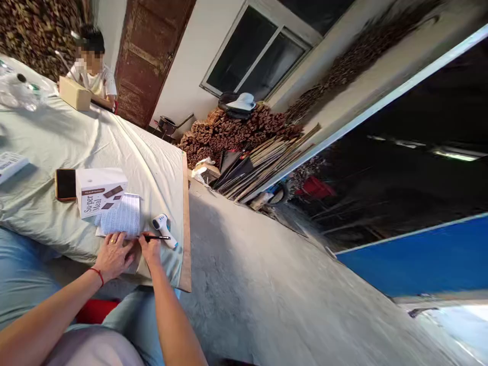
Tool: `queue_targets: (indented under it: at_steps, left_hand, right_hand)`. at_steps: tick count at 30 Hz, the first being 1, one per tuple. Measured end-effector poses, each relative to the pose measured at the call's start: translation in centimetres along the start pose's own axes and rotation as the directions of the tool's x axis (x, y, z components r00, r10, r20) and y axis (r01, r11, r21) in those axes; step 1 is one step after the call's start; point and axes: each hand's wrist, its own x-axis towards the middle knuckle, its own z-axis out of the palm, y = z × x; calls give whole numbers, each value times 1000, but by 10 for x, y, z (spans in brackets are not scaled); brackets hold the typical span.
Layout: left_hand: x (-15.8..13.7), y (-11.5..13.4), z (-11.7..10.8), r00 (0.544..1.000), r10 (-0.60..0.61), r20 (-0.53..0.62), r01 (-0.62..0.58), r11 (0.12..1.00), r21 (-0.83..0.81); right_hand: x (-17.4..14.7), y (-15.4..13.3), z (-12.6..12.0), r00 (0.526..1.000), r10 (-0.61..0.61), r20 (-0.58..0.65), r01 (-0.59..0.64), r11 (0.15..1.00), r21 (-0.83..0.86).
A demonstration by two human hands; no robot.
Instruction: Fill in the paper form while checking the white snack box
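A sheet of paper [125, 216] covered in dense fine lines lies near the table's front edge, partly under a white box [86, 198] marked "Su-per Meal". My left hand [113, 255], with a ring and a red wrist cord, rests with its fingers spread on the paper's lower edge. A black pen [160, 237] is held in my right hand [151, 249] at the paper's lower right corner. The pen points across to the right, over a white and blue handheld thermometer [164, 229]. Whether its tip touches the paper I cannot tell.
A phone [65, 184] lies left of the white box, and another white box [12, 165] farther left. Plastic bottles [26, 94] stand at the far left. A person [99, 84] sits across the cloth-covered table [152, 162] beside a cardboard box [74, 93]. Stacked firewood [206, 140] lines the wall.
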Motion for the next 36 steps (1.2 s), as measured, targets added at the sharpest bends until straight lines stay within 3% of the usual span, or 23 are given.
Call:
queue_targets:
  at_steps: [36]
  left_hand:
    - [4,2,-5,998,-8,56,9,1000,-23]
  right_hand:
    - [0,-2,1,999,31,-21,-31,999,11]
